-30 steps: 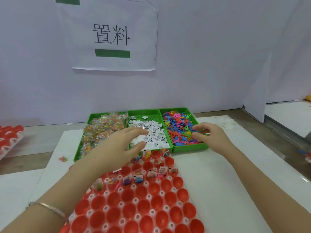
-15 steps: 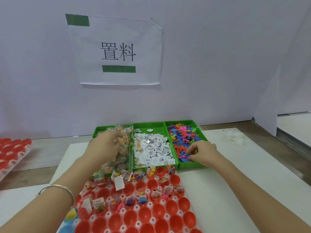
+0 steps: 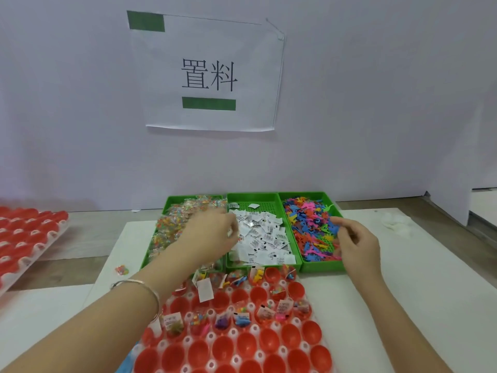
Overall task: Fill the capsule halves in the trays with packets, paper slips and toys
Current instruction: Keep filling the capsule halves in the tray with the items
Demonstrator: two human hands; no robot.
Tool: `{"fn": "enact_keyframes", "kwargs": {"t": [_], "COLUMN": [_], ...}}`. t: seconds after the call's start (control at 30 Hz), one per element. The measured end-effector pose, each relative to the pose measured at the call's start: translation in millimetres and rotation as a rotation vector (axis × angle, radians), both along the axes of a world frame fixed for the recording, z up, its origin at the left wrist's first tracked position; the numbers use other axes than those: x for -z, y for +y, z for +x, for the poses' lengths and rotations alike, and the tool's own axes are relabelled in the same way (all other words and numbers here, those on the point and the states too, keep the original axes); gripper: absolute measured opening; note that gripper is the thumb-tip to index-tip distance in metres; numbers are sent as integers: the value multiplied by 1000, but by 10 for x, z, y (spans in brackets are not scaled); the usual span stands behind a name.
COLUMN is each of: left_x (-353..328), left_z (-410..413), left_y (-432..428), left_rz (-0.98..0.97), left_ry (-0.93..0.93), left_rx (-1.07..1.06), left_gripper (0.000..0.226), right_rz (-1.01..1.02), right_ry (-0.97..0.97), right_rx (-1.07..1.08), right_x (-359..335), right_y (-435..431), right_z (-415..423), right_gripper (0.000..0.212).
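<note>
A tray of red capsule halves lies in front of me; the two rows nearest the bins hold packets, slips and toys. Behind it stand three green bins: clear bead packets on the left, white paper slips in the middle, coloured plastic toys on the right. My left hand reaches over the packet bin, and its curled fingers pinch slips at the left edge of the slip pile. My right hand rests in the toy bin with fingers and thumb curled round toys.
A second tray of red capsule halves sits at the far left. One loose packet lies on the white board left of the bins. A white wad lies at the right. A wall with a paper sign stands close behind the bins.
My left hand has moved right, from the packet bin to the edge of the paper slips. My right hand has stayed in the toy bin, shifting slightly.
</note>
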State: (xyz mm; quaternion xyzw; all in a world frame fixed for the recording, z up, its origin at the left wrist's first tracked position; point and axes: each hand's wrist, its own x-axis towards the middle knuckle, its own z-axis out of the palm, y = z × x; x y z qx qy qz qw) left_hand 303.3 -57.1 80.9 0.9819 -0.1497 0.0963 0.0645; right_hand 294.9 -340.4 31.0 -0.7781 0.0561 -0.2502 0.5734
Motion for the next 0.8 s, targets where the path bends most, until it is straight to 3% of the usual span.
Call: {"fn": "enact_keyframes", "kwargs": {"t": [0.1, 0.2, 0.37, 0.53, 0.8], "left_x": [44, 99, 89, 142, 209], "left_z": [78, 187, 264, 225, 149], "left_y": [-265, -392, -408, -299, -242], "left_rz": [222, 375, 136, -16, -264], "left_ry": [143, 289, 414, 395, 255], "left_rx": [192, 121, 40, 46, -43], "left_gripper": [33, 42, 33, 13, 14], "right_rz": [181, 246, 278, 249, 250], "right_ry": [-31, -25, -17, -8, -30], "right_rx": [23, 25, 36, 14, -60], "right_x": [103, 198, 221, 250, 157], "right_y": [56, 76, 48, 87, 255], "right_z": [-88, -121, -106, -97, -148], "right_gripper": [31, 27, 27, 23, 24]}}
